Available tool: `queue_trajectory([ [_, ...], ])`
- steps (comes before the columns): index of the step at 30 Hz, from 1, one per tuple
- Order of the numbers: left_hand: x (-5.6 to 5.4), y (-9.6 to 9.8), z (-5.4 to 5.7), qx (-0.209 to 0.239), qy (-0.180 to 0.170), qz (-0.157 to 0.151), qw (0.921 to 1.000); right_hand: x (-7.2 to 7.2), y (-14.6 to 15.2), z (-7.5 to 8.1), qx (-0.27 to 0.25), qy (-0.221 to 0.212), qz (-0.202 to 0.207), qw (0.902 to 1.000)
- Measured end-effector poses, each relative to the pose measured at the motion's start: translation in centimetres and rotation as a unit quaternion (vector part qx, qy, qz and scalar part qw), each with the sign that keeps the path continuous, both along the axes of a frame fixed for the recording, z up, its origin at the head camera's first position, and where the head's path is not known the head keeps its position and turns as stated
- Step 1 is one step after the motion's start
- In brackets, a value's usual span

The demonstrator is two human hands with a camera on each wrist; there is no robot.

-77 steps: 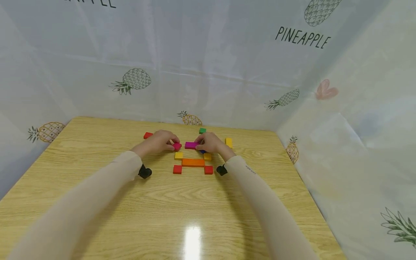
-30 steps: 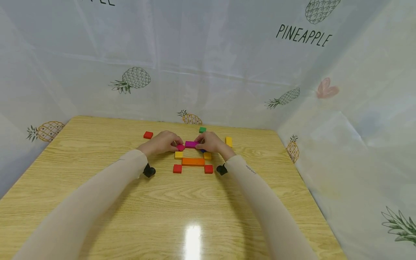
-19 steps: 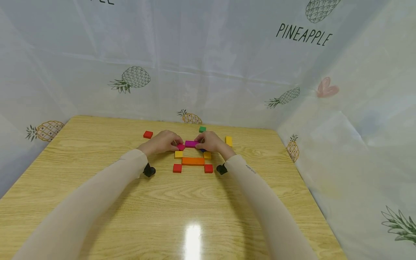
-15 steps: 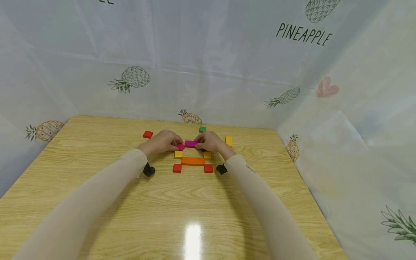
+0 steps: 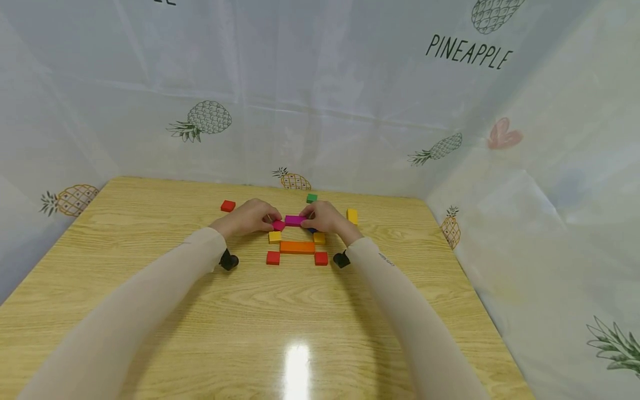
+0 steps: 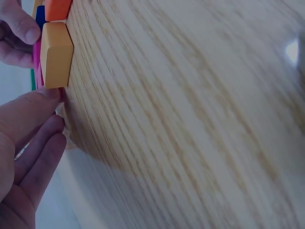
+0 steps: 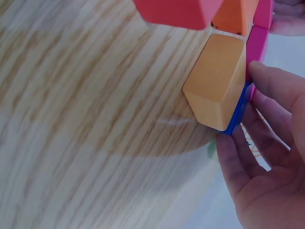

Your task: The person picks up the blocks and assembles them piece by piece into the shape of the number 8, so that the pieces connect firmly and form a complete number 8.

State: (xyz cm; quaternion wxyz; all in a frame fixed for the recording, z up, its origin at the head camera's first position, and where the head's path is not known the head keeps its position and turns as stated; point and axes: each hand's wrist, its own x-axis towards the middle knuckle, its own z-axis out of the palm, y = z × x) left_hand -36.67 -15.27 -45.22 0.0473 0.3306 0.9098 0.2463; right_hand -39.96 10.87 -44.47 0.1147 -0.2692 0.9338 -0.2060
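At the far middle of the table, my left hand [image 5: 246, 218] pinches a pink block [image 5: 278, 225]. It sits by the left end of a long purple block [image 5: 293, 220], whose right end my right hand [image 5: 326, 218] grips. A blue block [image 7: 240, 109] lies under the right fingers, partly hidden. On the near side are a left yellow block [image 5: 274, 238] and a right yellow block [image 5: 319, 238]. Between and just below them lies a long orange block [image 5: 297, 248], with a red block [image 5: 273, 258] and another red block [image 5: 321, 259] at its near corners.
Apart from the arrangement lie a red block [image 5: 228, 206] at the back left, a green block [image 5: 312, 198] behind the right hand and a yellow block [image 5: 352, 216] to its right. A pineapple-print sheet [image 5: 325, 139] hangs beyond the wooden table [image 5: 240, 333].
My left hand has slid the pink block rightward, close to the purple block's left end, and has held there since about a second ago. The right hand has stayed on the purple block.
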Motion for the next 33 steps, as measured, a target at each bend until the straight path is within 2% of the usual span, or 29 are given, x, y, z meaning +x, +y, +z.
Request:
queue_trajectory([
  [11,0.25,0.06,0.23,-0.001,0.004,0.002,1.0,-0.28,0.03,-0.25,0.003,-0.002,0.0,1.0],
  [33,0.0,0.03,-0.03,0.001,0.011,0.001,0.9999,-0.25,0.15,-0.22,0.001,0.003,0.005,1.0],
])
